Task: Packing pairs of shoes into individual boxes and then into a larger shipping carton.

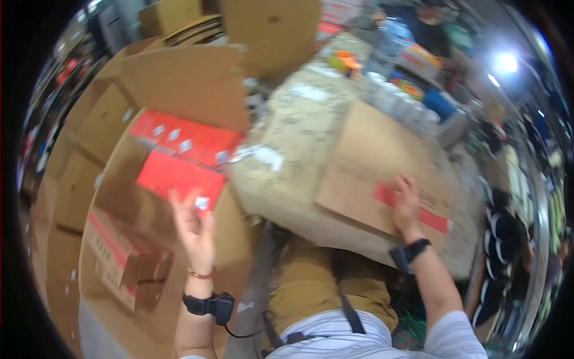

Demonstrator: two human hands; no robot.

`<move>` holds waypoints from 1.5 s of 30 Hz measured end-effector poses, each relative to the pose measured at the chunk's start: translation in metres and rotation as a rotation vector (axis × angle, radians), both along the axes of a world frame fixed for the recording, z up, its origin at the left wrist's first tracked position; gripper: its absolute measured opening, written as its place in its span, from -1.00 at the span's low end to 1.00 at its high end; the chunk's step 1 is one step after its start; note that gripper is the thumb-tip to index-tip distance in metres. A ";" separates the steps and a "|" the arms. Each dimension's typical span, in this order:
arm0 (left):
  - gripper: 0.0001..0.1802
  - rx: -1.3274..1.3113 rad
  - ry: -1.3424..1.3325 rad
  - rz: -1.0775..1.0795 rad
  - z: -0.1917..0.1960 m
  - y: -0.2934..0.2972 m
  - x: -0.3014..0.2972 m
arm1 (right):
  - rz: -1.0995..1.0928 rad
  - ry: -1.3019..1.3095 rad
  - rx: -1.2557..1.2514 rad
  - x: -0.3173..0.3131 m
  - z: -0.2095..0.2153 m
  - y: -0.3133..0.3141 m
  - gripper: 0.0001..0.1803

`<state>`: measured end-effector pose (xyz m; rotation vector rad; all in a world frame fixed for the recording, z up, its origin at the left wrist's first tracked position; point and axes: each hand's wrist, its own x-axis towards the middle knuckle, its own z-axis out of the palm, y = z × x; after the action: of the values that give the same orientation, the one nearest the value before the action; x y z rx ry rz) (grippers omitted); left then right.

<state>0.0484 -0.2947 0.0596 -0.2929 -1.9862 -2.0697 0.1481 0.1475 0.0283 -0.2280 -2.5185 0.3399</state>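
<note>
My left hand [195, 230] is raised over a large open cardboard carton [233, 221] with its fingers spread and nothing held. Just beyond its fingertips, a red box [176, 172] lies inside the carton. Behind that, a row of red boxes with white labels [190, 142] sits against the far wall. Brown boxes with red bands [122, 263] stand lower in the carton, left of this hand. On the right, a flat brown cardboard piece [365, 161] with a red stripe rests on a wrapped surface. My right hand [406, 206] lies on it by the stripe, fingers extended and slightly blurred.
The wrapped, beige-covered surface [293, 113] carries an orange and yellow item [345, 61] and clear plastic bottles [394, 99] at its far side. Another person [431, 30] stands at the far right. More cardboard [272, 36] leans behind the carton. Dark and white goods [499, 251] line the right.
</note>
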 end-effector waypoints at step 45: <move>-0.45 0.131 -0.225 -1.097 0.081 0.286 -0.059 | 0.102 0.031 -0.256 0.080 0.156 0.068 -0.73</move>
<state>-0.0109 -0.0089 0.1407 -1.4368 -1.9937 -2.9109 0.2278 0.2153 0.1848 -0.1918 -2.4578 0.7027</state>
